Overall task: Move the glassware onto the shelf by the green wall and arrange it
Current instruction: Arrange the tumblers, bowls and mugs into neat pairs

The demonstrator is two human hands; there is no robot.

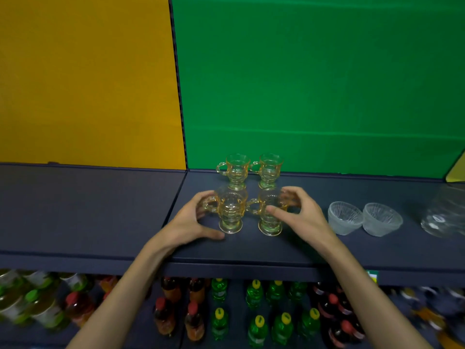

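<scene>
Several amber glass mugs with handles stand on the dark shelf (302, 243) below the green wall (314, 84). Two stand at the back (236, 170) (269, 168). Two stand in front, a left mug (230, 210) and a right mug (269, 217). My left hand (193, 220) curls around the front left mug's handle side, thumb on the shelf by its foot. My right hand (299, 210) wraps the front right mug, thumb across its front and fingers behind it.
Two frosted glass bowls (344, 217) (381, 219) sit to the right, with a large clear glass vessel (445, 212) at the far right. A yellow wall (83, 79) backs the left shelf section. Drink bottles (256, 311) fill the shelf below.
</scene>
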